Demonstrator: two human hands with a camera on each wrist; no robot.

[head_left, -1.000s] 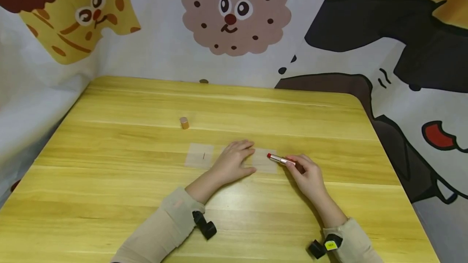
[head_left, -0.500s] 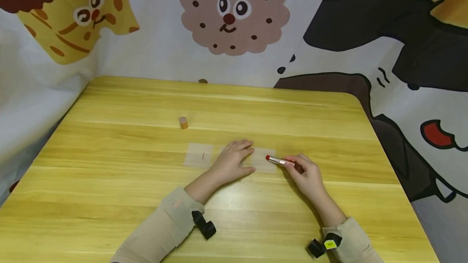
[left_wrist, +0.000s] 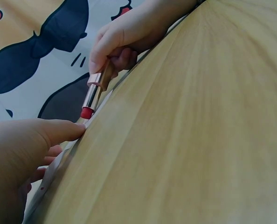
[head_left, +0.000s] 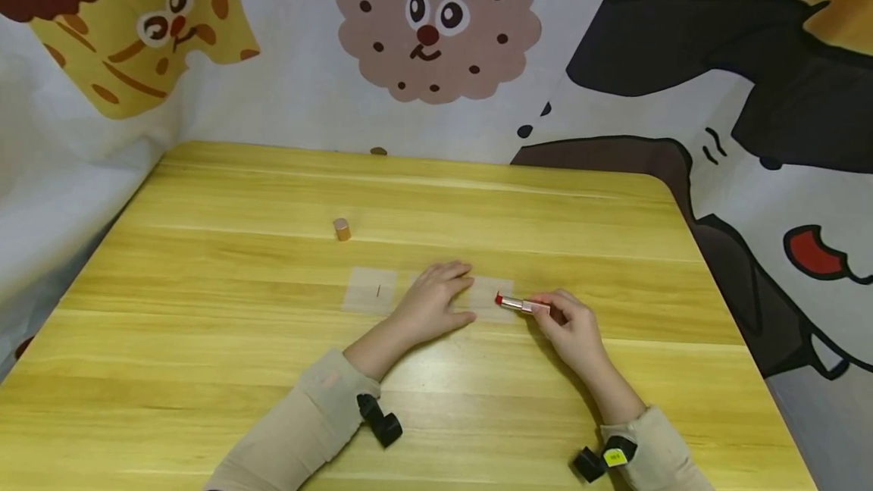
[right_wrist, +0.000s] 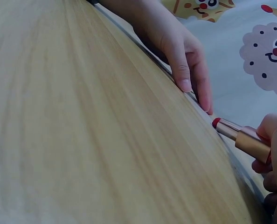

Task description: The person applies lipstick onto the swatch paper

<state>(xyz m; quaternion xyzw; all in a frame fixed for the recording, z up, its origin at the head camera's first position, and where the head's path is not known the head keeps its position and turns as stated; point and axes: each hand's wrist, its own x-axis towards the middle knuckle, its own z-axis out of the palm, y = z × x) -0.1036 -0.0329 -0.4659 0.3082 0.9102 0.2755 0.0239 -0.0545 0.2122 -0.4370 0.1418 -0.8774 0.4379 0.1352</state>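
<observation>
In the head view my right hand pinches an uncapped lipstick by its base, red tip pointing left. The tip sits at a thin pale sheet, where a short red mark shows just beyond it. My left hand rests with spread fingers at that sheet's left side, covering most of what looks like another sheet. The left wrist view has the lipstick's red tip close to my left thumb. In the right wrist view the lipstick's gold base is between my right fingers.
Left of my left hand lies a pale sheet with a short red line on it. A small copper-coloured cap stands farther back on the wooden table. Behind the table hangs a cartoon-printed cloth.
The lipstick tip has moved slightly toward me over the right sheet, and a short red mark now shows behind it. My left hand stays in place.
</observation>
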